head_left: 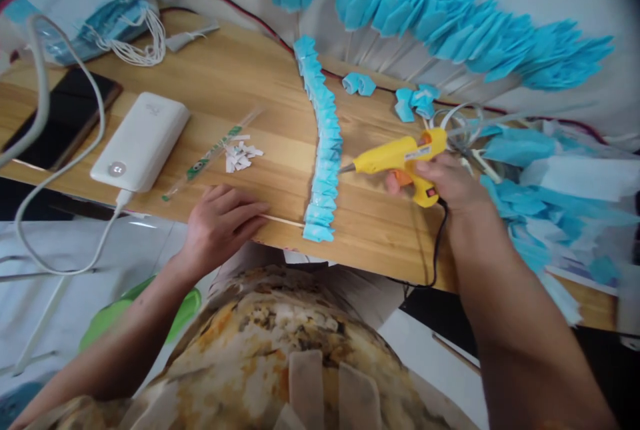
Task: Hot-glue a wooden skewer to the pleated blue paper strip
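My right hand (450, 180) is wrapped round a yellow glue gun (395, 154), a finger at its orange trigger. Its metal nozzle points left, close to the right edge of a long pleated blue strip (327, 143) lying across the table. My left hand (220, 225), near the table's front edge, pinches a thin pale stick (284, 221). The stick's far end meets the bottom end of the strip; whether it is stuck there I cannot tell.
Blue paper-like flowers (445, 7) on sticks lean along the wall. Blue scraps (545, 210) pile at the right. A white power bank (143, 140), a phone (65, 117) and small white pieces (243, 155) lie left. The gun's black cord (440, 243) hangs over the front edge.
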`<state>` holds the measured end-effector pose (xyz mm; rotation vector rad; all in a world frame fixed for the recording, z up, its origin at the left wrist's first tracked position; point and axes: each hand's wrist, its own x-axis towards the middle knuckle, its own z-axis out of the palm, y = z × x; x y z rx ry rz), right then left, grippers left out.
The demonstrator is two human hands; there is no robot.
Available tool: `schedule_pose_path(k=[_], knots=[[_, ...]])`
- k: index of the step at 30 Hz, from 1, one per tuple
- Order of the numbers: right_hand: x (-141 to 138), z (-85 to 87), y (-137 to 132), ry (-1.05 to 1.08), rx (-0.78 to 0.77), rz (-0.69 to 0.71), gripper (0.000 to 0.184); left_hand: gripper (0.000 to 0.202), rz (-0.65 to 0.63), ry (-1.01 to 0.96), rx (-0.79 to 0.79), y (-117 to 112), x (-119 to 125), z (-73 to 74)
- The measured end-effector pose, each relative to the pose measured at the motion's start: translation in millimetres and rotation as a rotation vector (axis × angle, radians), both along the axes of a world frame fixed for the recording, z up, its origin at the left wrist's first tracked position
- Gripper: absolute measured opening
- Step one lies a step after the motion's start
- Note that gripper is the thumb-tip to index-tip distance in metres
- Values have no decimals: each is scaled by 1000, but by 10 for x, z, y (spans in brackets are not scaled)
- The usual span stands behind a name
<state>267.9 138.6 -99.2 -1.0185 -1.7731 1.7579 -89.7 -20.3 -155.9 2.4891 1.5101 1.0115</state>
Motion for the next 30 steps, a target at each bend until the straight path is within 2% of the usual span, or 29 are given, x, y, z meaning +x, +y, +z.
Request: schedule_pose_path(k=[4, 9, 18, 30], knots=[[57, -74, -135, -51, 2, 89, 50, 11, -19, -4, 5, 7, 4, 27], [21, -94, -145, -94, 43, 189, 50, 9, -2, 18, 12, 7, 9, 46], [23, -106, -136, -95, 22, 197, 48, 9, 4, 4, 1, -1, 8, 23], [20, -84, -126, -141, 84, 251, 49, 14, -18, 3, 15, -1, 1, 26]])
